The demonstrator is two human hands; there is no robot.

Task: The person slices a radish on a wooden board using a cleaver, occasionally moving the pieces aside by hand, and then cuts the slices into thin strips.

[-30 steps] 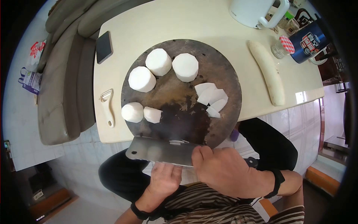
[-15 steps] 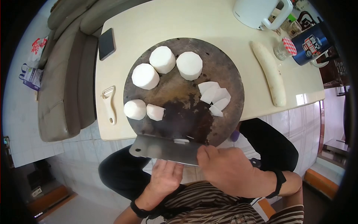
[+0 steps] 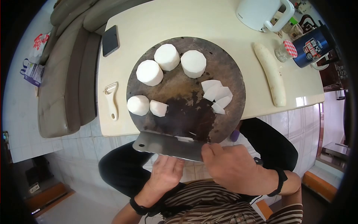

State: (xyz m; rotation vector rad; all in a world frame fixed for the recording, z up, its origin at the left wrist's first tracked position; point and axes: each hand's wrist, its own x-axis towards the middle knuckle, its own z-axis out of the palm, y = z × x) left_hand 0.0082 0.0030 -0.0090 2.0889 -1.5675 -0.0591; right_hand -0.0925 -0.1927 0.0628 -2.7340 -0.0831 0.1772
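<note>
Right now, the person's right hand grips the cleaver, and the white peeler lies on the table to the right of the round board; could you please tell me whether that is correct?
Not quite: the head view shows the white peeler on the table to the left of the round board. The right hand does grip the cleaver.

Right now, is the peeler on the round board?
No, the peeler lies on the table, to the left of the round board.
</note>
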